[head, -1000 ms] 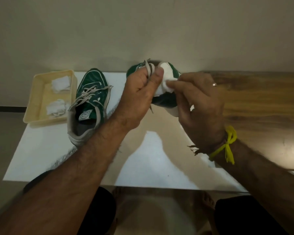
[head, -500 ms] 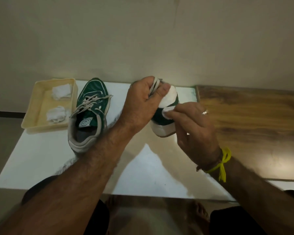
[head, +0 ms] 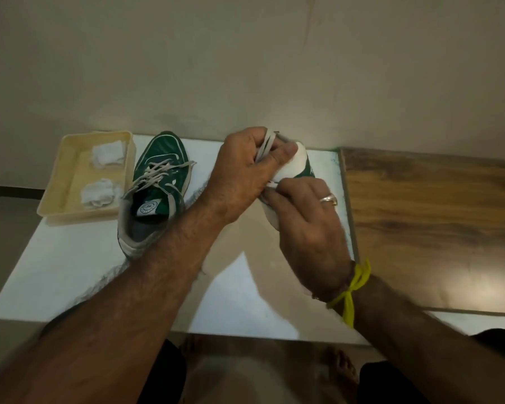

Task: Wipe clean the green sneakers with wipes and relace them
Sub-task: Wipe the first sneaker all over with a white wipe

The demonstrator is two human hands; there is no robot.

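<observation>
One green sneaker (head: 155,182) with pale laces lies flat on the white board (head: 56,266), toe towards the wall. A second green sneaker (head: 305,170) is held up over the board's far right part, mostly hidden behind my hands. My left hand (head: 242,173) grips it together with its loose laces (head: 267,144), thumb pressed on the top. My right hand (head: 306,223) pinches a white wipe against the sneaker's lower side; only a sliver of the wipe shows. A ring and a yellow wrist band are on the right arm.
A cream plastic tray (head: 59,182) with two crumpled white wipes (head: 108,154) stands at the board's far left. A brown wooden tabletop (head: 435,217) lies to the right. A wall rises close behind. My knees and bare feet show below the board's near edge.
The held sneaker and both hands have sunk lower and nearer the board. My right hand slid down from the sneaker's top to its lower side.
</observation>
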